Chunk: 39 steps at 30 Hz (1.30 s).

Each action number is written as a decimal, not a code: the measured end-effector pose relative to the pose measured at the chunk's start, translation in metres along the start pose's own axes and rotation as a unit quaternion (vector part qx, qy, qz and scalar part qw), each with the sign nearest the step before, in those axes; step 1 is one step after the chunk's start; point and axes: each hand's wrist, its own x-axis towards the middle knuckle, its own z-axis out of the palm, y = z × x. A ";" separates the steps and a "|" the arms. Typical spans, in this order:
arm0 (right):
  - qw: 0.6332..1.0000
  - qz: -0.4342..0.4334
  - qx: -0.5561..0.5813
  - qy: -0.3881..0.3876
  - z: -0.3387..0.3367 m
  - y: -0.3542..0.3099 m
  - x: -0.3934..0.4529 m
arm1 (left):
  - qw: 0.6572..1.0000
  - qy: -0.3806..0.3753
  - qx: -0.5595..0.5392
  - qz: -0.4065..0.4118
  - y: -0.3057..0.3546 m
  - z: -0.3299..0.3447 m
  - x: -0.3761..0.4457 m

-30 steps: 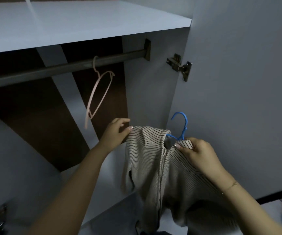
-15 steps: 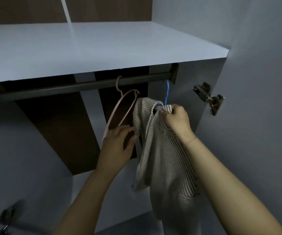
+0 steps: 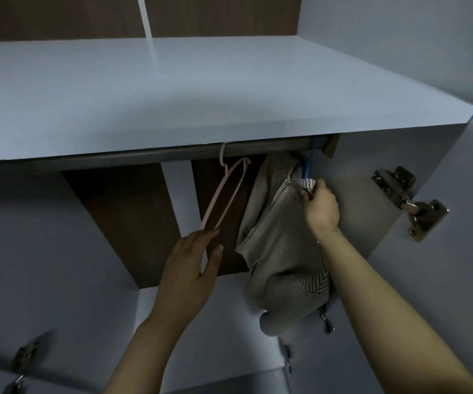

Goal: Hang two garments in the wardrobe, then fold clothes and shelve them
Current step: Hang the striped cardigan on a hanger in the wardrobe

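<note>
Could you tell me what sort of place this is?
Most likely inside a wardrobe: a hanging rail under a shelf, a pink hanger on it, and a door hinge.

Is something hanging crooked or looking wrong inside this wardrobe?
Yes. The pink hanger hangs empty on the rod, tilted sideways where the left hand touches its lower end. The striped garment on the blue hanger is bunched and twisted; the right hand grips its collar.
</note>
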 end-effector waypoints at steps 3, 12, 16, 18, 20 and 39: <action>0.996 -0.058 -0.065 -0.001 -0.006 0.007 -0.023 | 1.000 0.002 0.014 0.005 -0.006 0.003 0.001; 0.960 -0.214 -0.056 -0.174 -0.038 0.041 -0.194 | 0.998 -0.045 -0.017 0.029 -0.010 0.018 -0.040; 0.962 -0.195 -0.069 -0.176 -0.046 0.057 -0.264 | 0.992 -0.100 0.038 0.064 -0.013 0.017 -0.080; 0.971 -0.162 -0.067 -0.161 -0.052 0.062 -0.300 | 0.987 -0.129 0.048 0.083 -0.013 0.011 -0.103; 0.981 -0.126 -0.058 -0.137 -0.057 0.065 -0.335 | 0.980 -0.157 0.056 0.105 -0.013 0.003 -0.128; 0.941 0.268 -0.195 0.069 -0.163 0.126 -0.695 | 0.813 -0.395 0.084 0.418 0.081 0.037 -0.356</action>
